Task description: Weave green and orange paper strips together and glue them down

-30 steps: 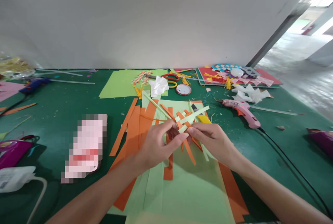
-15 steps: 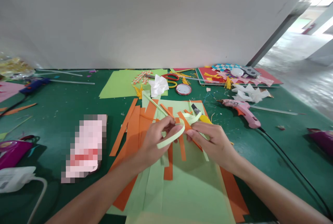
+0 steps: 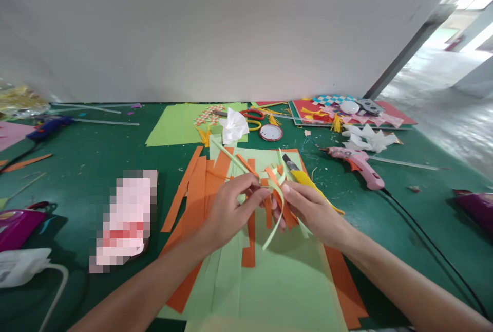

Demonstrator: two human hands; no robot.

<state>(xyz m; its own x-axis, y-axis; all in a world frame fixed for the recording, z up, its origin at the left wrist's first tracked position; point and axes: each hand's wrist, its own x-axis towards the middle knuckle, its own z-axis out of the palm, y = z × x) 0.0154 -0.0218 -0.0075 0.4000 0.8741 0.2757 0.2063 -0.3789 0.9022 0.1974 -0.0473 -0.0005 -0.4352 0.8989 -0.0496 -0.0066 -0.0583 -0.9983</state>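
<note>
Both hands meet over a stack of pale green paper [image 3: 285, 280], working interlaced paper strips. My left hand [image 3: 231, 211] pinches a woven piece of strips between thumb and fingers. A narrow pale green strip [image 3: 275, 230] curls down from it in front of the fingers. On the other side of the same piece, my right hand [image 3: 319, 214] grips it, its thumb near an orange strip [image 3: 272, 176]. Part of the woven piece is hidden by the fingers. Beyond my right hand lies a craft knife [image 3: 306, 180] with a yellow handle. Loose orange strips [image 3: 197, 188] lie left of my hands.
A pink glue gun [image 3: 360, 165] with a black cord lies to the right. A phone-like blurred object [image 3: 127, 219] is at left, near a white plug [image 3: 25, 268]. Scissors [image 3: 252, 114], crumpled tissue [image 3: 234, 126] and a tape roll [image 3: 270, 132] sit toward the wall.
The pale green strip's free end has swung from the left hand down to the right, now hanging between the hands. My right hand has shifted slightly, uncovering more of the yellow knife handle.
</note>
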